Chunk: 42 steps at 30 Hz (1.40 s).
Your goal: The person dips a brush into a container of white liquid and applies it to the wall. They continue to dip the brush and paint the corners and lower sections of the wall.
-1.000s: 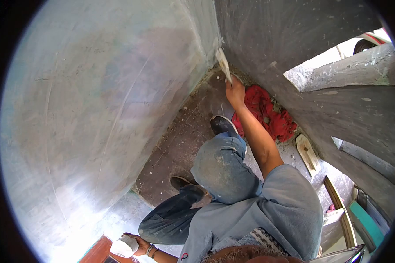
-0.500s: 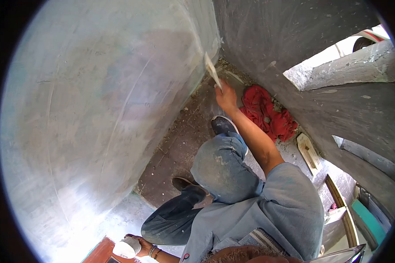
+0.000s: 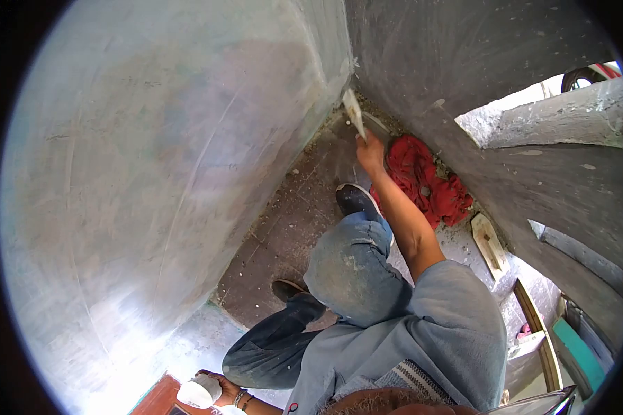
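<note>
My right hand (image 3: 371, 153) stretches toward the wall corner, fingers wrapped round the end of a narrow, flat, pale tool (image 3: 354, 112). Its far end is right at the foot of the left wall (image 3: 187, 138); what kind of tool it is I cannot tell. Low at the left, my left hand (image 3: 227, 389) grips a white cup (image 3: 199, 392), which is tilted. Just beside my right wrist lies a crumpled red cloth (image 3: 429, 187) on the floor.
Grit lines the dark floor board (image 3: 277, 238) along the walls. A wooden float (image 3: 489, 245) lies by the right wall (image 3: 533, 180), which has openings. A wooden frame (image 3: 538, 332) and a turquoise board (image 3: 580, 356) stand lower right. A reddish-brown wooden piece (image 3: 160, 395) is lower left.
My right hand has moved slightly right with the pale tool, and the tool's tip has shifted down and right, nearer the corner. My left hand keeps the cup almost still.
</note>
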Available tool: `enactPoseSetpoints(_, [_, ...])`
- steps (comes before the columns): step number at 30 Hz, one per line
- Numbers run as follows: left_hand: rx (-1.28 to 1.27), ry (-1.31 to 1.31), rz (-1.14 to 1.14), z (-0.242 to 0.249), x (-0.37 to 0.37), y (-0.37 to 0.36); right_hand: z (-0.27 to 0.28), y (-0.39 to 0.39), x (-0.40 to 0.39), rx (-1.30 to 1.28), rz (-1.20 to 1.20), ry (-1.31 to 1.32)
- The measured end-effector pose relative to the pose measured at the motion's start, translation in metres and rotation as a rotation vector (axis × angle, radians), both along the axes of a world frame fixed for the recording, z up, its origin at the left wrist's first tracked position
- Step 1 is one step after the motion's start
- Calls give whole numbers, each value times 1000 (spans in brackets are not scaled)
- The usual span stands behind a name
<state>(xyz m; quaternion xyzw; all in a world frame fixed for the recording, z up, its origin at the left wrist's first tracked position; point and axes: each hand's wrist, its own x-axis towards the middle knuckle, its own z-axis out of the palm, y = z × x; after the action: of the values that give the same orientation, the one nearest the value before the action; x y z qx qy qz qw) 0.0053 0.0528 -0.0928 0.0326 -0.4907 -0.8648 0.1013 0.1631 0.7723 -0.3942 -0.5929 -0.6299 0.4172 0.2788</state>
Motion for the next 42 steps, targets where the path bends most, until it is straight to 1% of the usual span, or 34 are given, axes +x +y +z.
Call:
enactPoseSetpoints(3, [-29, -15, -42, 0, -8, -20, -12, 22, -9, -46, -14, -20])
enactPoseSetpoints(5, [-20, -13, -62, -6, -10, -28, -14, 11, -19, -14, 12, 17])
enactPoseSetpoints(7, [68, -15, -190, 9, -1, 11, -19, -4, -20, 38, 52, 9])
enactPoseSetpoints(8, [112, -12, -250, 15, 4, 31, -9, -7, -12, 37, 50, 34])
enactPoseSetpoints(11, [50, -38, -187, 19, 8, 44, -2, 12, -3, -9, 3, -30])
enactPoseSetpoints(14, [-9, -19, -104, 8, -2, 0, -22, 31, -13, -1, 13, -116])
enactPoseSetpoints(16, [2, 2, -61, 5, -1, 3, -27, 27, -24, 55, 49, -148])
enactPoseSetpoints(17, [34, 4, -111, 5, 0, 4, -30, 21, -21, 49, 60, -124])
enactPoseSetpoints(18, [64, 6, -160, 15, 7, 34, -25, 13, -14, 41, 72, -101])
enactPoseSetpoints(19, [95, 8, -207, 20, 12, 50, -22, 10, -9, 33, 86, -78])
enactPoseSetpoints(22, [54, -13, -225, 17, 5, 33, -22, 24, -1, -56, 39, -140])
enactPoseSetpoints(25, [11, -4, -117, 10, 0, 11, -33, 39, -11, 1, 5, -170])
enactPoseSetpoints(27, [23, 7, -114, 7, 0, 9, -41, 31, -21, -6, 55, -187])
enactPoseSetpoints(28, [28, 10, -112, 12, 4, 22, -40, 27, -22, -10, 82, -197])
enactPoseSetpoints(29, [70, 17, -163, 16, 10, 39, -40, 23, -16, -19, 71, -164])
enactPoseSetpoints(30, [112, 26, -212, 26, 20, 80, -37, 19, -8, -27, 61, -130])
enactPoseSetpoints(31, [131, 18, -222, 25, 20, 79, -32, 19, -4, -36, 53, -94])
enactPoseSetpoints(32, [149, 11, -232, 24, 20, 78, -30, 23, -5, -68, 36, -115])
enactPoseSetpoints(33, [139, -16, -210, 17, 8, 43, -28, 30, -5, -105, 15, -137])
enactPoseSetpoints(34, [112, -25, -182, 16, 4, 34, -30, 35, -4, -143, -12, -160])
enactPoseSetpoints(35, [84, -35, -155, 16, -1, 25, -36, 38, -6, -125, -15, -161])
enactPoseSetpoints(37, [6, -7, -69, 15, 5, 29, -41, 44, -20, -77, -10, -156])
enactPoseSetpoints(40, [17, 5, -83, 14, 5, 36, -31, 27, -25, -118, 65, -107])
enactPoseSetpoints(42, [29, 10, -95, 13, 3, 36, -20, 27, -16, -127, 8, -73])
